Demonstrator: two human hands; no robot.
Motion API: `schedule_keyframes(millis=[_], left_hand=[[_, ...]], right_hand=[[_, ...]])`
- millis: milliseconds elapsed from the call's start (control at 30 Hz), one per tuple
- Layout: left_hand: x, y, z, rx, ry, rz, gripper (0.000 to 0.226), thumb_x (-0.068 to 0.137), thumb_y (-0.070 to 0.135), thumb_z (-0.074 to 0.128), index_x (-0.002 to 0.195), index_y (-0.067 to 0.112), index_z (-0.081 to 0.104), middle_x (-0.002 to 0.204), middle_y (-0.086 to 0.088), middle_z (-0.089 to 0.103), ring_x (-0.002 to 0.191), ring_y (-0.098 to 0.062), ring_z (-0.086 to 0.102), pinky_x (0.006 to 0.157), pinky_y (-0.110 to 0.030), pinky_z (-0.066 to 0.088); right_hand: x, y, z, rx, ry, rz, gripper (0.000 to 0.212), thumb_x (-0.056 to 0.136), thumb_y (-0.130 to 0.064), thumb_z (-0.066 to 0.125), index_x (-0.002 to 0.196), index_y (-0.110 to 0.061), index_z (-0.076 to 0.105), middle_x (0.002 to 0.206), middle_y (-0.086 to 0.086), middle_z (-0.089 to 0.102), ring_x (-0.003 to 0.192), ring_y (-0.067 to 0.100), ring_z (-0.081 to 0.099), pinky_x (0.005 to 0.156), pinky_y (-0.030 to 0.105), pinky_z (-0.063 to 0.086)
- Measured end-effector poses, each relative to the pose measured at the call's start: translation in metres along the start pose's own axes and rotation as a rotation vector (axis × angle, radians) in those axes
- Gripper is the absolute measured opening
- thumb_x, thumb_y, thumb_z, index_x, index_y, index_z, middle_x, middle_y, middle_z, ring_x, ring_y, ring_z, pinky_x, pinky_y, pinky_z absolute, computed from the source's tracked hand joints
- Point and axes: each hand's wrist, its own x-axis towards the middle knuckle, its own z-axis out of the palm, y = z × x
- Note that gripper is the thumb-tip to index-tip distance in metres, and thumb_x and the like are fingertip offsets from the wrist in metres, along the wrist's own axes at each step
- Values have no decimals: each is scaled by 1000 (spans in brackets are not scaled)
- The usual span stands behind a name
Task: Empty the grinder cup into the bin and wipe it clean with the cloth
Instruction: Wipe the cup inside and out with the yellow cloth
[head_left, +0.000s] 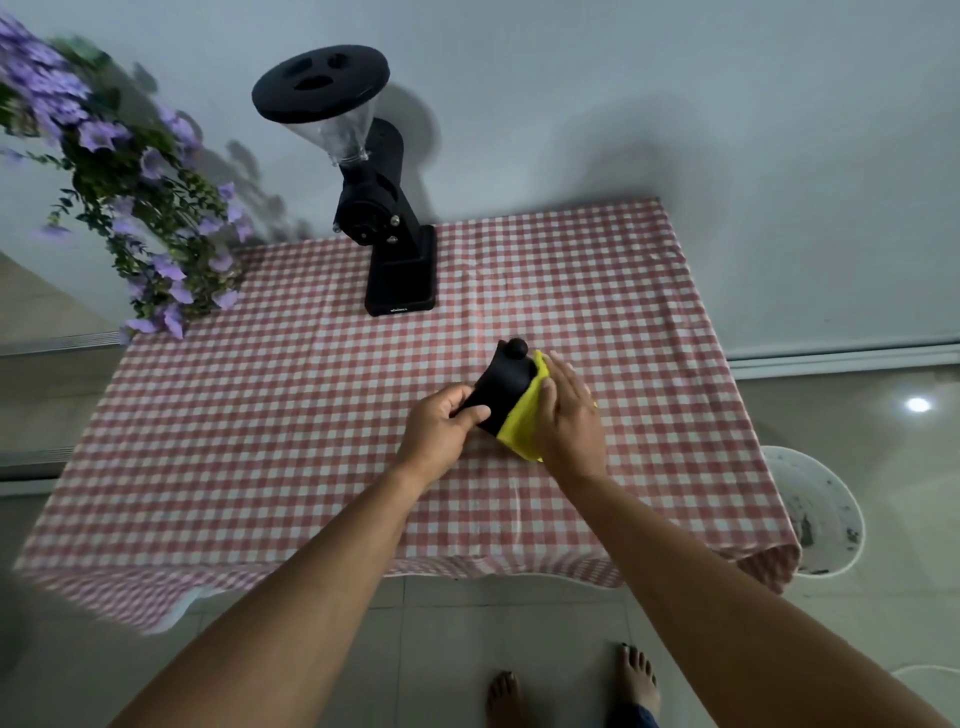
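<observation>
Near the middle of the table (260, 415), the left hand (439, 431) curls round the tilted cup (501, 384); the right hand (569, 410), fingers straight together, presses the cloth (519, 426) against it.

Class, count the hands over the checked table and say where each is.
2. The left hand grips the black grinder cup; the right hand presses the yellow cloth against the cup's right side. No others show.

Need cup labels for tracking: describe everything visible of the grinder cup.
The cup is matte black, plastic-looking, with a round knob at its far end. It is tilted, low over the checked table. The left hand grips its near end; the right hand presses a yellow cloth against its right side.
</observation>
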Motion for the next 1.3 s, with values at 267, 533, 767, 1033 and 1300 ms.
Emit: schedule_keyframes(millis=[267, 533, 767, 1033, 1300], left_hand=[[5, 22, -8, 118, 18, -28, 29, 94, 41, 65, 113, 19, 67, 108, 3, 74, 100, -14, 70, 87, -33, 58], [-2, 23, 5, 134, 40, -4, 9, 99, 24, 63, 93, 22, 68, 87, 2, 74, 81, -19, 69, 73, -37, 56], [-2, 20, 6, 69, 82, -19, 9, 98, 22, 63, 96, 16, 68, 92, 4, 73, 89, -14, 68, 77, -26, 54], [1, 15, -4, 152, -37, 38, 20, 98, 19, 63, 117, 16, 69, 113, 5, 75, 106, -12, 70, 95, -32, 56], [5, 11, -13, 141, -66, 27, 18, 98, 17, 64, 114, 18, 71, 108, 3, 75, 104, -14, 70, 91, -34, 58]], right_hand=[[-9, 1, -5, -54, -33, 44, 43, 102, -42, 26, 131, -27, 55, 116, -3, 69, 103, 18, 65, 90, 48, 52], [-5, -29, 0, 143, -11, -32, 43, 103, -34, 30, 138, -23, 52, 142, -3, 56, 136, 16, 45, 112, 47, 35], [-5, 6, -8, -106, -120, -6, 47, 104, -39, 25, 149, -30, 37, 155, -9, 37, 147, 11, 24, 121, 43, 18], [14, -14, -7, 38, -255, 7, 44, 105, -37, 28, 146, -30, 41, 152, -5, 43, 142, 14, 35, 114, 34, 29], [9, -31, -6, 28, -278, -48, 45, 106, -31, 28, 150, -26, 36, 157, -6, 33, 147, 11, 22, 119, 29, 14]])
